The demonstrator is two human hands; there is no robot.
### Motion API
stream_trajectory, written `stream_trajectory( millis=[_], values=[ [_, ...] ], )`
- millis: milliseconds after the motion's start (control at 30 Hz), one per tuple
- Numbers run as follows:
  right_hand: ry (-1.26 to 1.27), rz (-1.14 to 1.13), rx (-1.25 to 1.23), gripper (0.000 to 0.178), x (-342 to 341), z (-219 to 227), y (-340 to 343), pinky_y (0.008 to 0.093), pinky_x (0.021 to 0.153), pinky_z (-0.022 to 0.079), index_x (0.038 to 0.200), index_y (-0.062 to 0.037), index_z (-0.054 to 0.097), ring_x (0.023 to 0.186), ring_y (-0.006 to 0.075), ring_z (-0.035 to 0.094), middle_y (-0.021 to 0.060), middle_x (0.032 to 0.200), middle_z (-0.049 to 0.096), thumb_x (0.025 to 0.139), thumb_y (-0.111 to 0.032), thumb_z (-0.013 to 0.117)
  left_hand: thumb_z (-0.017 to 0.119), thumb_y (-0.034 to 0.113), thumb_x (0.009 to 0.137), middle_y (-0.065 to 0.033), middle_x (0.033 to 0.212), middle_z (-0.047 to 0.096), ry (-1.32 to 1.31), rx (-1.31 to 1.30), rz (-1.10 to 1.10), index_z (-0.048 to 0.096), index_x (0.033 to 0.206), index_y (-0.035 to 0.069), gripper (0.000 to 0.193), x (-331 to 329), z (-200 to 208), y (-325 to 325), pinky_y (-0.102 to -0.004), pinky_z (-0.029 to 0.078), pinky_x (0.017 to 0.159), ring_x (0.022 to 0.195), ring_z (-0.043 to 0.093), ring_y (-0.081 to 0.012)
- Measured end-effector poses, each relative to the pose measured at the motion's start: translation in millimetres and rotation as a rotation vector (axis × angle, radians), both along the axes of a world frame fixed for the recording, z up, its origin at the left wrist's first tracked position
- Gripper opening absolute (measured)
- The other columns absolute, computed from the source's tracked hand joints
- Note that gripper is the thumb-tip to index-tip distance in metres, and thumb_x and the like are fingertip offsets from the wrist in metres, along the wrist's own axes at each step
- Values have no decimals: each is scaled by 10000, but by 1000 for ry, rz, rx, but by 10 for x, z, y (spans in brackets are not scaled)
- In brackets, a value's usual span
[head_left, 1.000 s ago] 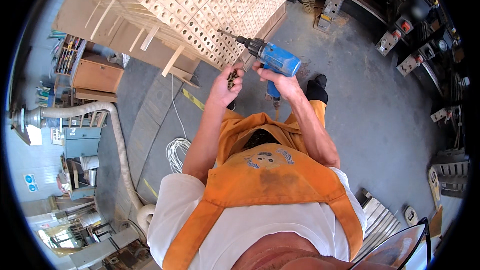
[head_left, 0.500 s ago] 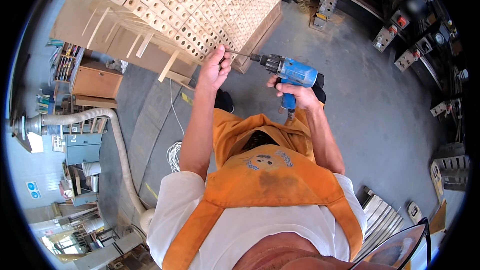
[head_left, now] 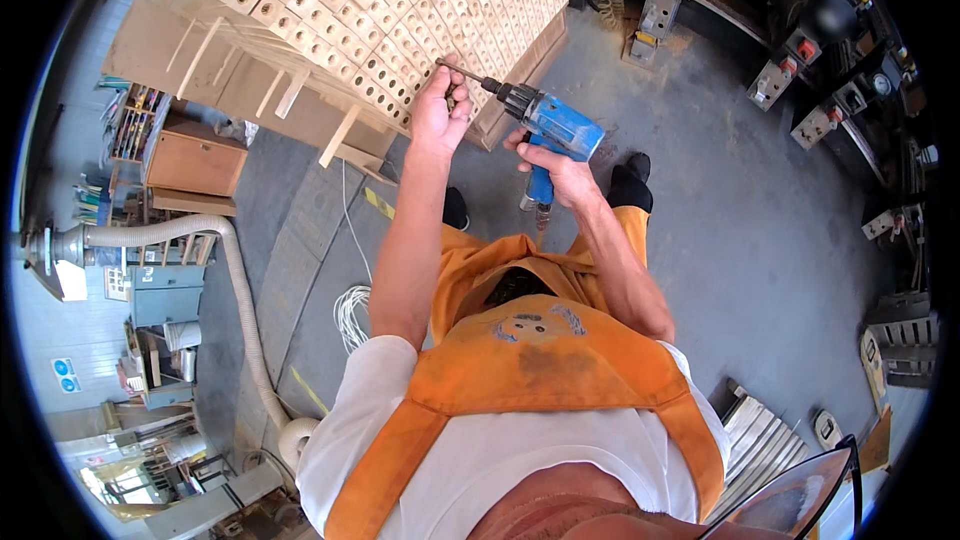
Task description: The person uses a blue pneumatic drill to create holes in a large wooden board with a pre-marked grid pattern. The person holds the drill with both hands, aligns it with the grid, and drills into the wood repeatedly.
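Observation:
My right hand (head_left: 560, 172) is wrapped round the handle of a blue power driver (head_left: 565, 127), with a brass-coloured fitting at the handle's foot. From its black nose a long thin bit (head_left: 465, 72) points up and left. My left hand (head_left: 440, 115) is closed beside the bit's tip, its fingers curled over small dark pieces that I cannot make out. Just beyond both hands stands a large stack of pale wooden blocks (head_left: 395, 28), their ends facing me with a round hole in each. The bit's tip is in front of these ends; whether it touches one I cannot tell.
Wooden strips (head_left: 340, 135) jut from the stack's left side. A white cable (head_left: 352, 315) lies coiled on the floor, and a ribbed hose (head_left: 240, 290) runs along the left. Machinery with metal clamps (head_left: 770, 80) lines the right. A slatted stack (head_left: 760, 435) lies at the lower right.
My right hand has brought the driver left and slightly up, tilting its bit more toward the block ends. My left hand has shifted slightly right and up alongside the bit.

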State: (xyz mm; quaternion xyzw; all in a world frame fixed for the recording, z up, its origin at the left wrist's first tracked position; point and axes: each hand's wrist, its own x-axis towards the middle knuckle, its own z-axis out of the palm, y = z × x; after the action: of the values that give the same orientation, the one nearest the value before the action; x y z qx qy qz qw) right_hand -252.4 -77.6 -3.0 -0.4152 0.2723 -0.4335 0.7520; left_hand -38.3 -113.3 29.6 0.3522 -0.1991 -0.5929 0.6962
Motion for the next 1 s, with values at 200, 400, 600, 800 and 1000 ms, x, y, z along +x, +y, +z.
stream_trajectory(
  millis=[200, 400, 600, 800, 1000],
  values=[
    [92, 1, -43, 228, 36, 157, -96, 290, 709, 502, 1032, -47, 643, 869, 145, 628, 44, 949, 671, 805, -57, 664, 486, 200, 977, -19, 847, 505, -11, 41, -57, 532, 1147, 29, 245, 60, -82, 72, -186, 329, 453, 637, 439, -79],
    [141, 7, -107, 246, 49, 177, -127, 303, 716, 503, 1044, -55, 637, 889, 150, 634, 40, 954, 674, 799, -36, 659, 463, 65, 905, -80, 938, 521, -58, 131, -176, 466, 1212, -63, 333, -54, -199, 440, -193, 344, 448, 655, 475, -105],
    [82, 20, -86, 250, 48, 171, -146, 296, 706, 495, 1050, -44, 636, 877, 149, 625, 47, 959, 672, 802, -37, 665, 480, 139, 960, -70, 905, 552, -154, 163, -168, 502, 1130, -5, 224, -46, -292, 607, -186, 347, 444, 620, 465, -87],
    [75, 31, -74, 308, -98, 145, -104, 309, 717, 501, 1118, -43, 616, 990, 195, 644, 66, 1023, 676, 816, -55, 677, 499, 202, 985, -10, 847, 548, -164, 80, -61, 553, 1078, 20, 212, 57, -76, 490, -177, 339, 443, 593, 439, -69],
    [35, 131, -21, 341, -480, 100, 21, 305, 710, 505, 1133, -34, 613, 1002, 226, 643, 90, 1046, 667, 801, -53, 690, 526, 304, 976, 17, 799, 516, -106, 53, -88, 543, 1043, 44, 268, 40, 128, 368, -162, 315, 432, 576, 415, -40]
  ],
)
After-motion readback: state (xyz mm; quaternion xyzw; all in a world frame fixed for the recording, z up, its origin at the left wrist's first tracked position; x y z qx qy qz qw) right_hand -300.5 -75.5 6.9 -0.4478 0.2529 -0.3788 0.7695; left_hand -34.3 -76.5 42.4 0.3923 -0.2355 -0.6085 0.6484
